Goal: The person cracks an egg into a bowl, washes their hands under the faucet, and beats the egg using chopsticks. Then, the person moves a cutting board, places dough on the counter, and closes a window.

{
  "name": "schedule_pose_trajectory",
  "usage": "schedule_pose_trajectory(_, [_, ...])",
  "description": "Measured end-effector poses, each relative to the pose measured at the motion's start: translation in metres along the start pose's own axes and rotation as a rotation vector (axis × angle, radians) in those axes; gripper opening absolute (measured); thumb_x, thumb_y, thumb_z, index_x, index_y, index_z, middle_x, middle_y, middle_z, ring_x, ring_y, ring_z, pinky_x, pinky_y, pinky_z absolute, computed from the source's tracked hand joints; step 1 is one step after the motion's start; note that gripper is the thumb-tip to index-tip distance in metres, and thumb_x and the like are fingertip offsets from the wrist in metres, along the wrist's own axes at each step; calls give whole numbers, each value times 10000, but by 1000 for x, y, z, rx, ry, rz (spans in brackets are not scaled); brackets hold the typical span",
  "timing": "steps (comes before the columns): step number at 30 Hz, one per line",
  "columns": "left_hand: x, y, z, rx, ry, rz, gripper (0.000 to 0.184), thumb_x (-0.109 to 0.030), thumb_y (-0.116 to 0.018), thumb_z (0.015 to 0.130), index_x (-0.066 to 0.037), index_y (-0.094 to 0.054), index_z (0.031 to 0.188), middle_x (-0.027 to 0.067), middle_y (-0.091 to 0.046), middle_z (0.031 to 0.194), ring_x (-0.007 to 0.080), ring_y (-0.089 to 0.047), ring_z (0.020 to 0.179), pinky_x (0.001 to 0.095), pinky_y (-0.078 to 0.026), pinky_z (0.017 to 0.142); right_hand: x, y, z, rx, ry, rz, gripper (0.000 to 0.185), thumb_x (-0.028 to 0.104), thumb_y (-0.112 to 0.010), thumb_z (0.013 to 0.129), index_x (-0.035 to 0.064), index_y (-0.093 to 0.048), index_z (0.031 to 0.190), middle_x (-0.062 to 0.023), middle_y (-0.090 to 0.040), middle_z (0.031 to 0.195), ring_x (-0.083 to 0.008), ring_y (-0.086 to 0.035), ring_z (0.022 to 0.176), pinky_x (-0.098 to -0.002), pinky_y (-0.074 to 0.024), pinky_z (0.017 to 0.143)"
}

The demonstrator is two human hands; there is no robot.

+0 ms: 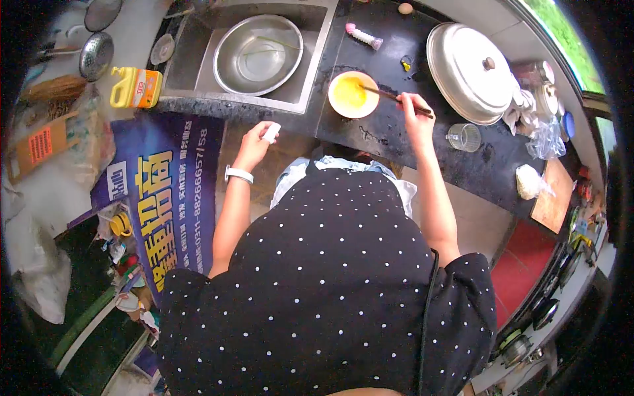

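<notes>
A white bowl [335,105] on the dark counter holds yellow beaten egg [350,94]. My right hand [415,109], closed around brown chopsticks [389,96], is to the right of the bowl, and the chopsticks' tips are in the egg. My left hand [254,144] is in front of the counter, below the sink, its fingers closed on a small white object [271,132] whose kind I cannot make out. A clear glass [463,137] stands on the counter to the right of my right forearm.
A steel basin [228,66] sits in the sink [317,49]. A large lidded pot [465,72], an egg [405,8] and a pink-and-white bottle [364,36] are on the counter. The yellow jug [135,88] stands left of the sink. A cutting board [553,195] lies far right.
</notes>
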State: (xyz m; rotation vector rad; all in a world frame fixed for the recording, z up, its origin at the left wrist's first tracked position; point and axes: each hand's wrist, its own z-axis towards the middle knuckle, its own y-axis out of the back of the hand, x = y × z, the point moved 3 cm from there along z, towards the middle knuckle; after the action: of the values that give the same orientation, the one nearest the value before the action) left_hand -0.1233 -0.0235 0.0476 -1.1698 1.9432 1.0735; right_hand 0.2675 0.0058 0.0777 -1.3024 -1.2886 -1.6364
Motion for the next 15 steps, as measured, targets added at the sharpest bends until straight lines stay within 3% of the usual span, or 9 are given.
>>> schedule_pose_trajectory(4, [1, 1, 3, -6, -17, -19, 193, -91, -530, 884, -12, -584, 1052, 72, -646, 917, 126, -612, 832, 265, -489, 729, 10, -13, -11, 203, -95, 103, 176, 159, -571, 877, 6, -645, 832, -23, -633, 726, -80, -578, 666, -224, -455, 625])
schedule_pose_trajectory(6, [-2, -1, 3, -5, -58, -30, 212, -135, -536, 896, -4, -573, 1059, 71, -637, 904, 125, -599, 804, 259, -478, 727, 13, -5, -6, 26, 8, 103, 182, 167, -584, 875, -3, -642, 842, -24, -637, 747, -84, -589, 670, -225, -461, 625])
schedule_pose_trajectory(8, [-1, 0, 0, -7, -52, -33, 224, -150, -537, 902, -1, -567, 1066, 72, -633, 900, 125, -594, 791, 256, -473, 728, 4, 0, -5, 75, -71, 14, 188, 171, -587, 875, -6, -642, 841, -31, -643, 766, -85, -593, 665, -225, -462, 612])
schedule_pose_trajectory(10, [2, 0, -1, -8, -14, -33, 220, -137, -534, 901, -2, -565, 1072, 73, -634, 907, 126, -596, 792, 256, -473, 732, 0, -7, -11, 230, -145, 140, 183, 172, -586, 875, 2, -646, 846, -33, -649, 761, -77, -597, 666, -221, -459, 601])
schedule_pose_trajectory(14, [9, 2, -2, -14, -20, -32, 194, -47, -516, 876, -4, -577, 1055, 71, -647, 913, 122, -611, 820, 256, -490, 727, 2, 1, -3, -9, -49, 137, 202, 192, -582, 879, 5, -648, 840, -32, -644, 747, -84, -600, 685, -227, -473, 640])
schedule_pose_trajectory(15, [10, 4, -3, -15, -16, -46, 197, -46, -516, 875, -5, -576, 1058, 73, -647, 909, 124, -612, 818, 256, -489, 727, -1, 1, -5, 88, -90, 50, 208, 190, -575, 883, 0, -643, 837, -36, -642, 755, -95, -604, 696, -232, -479, 657])
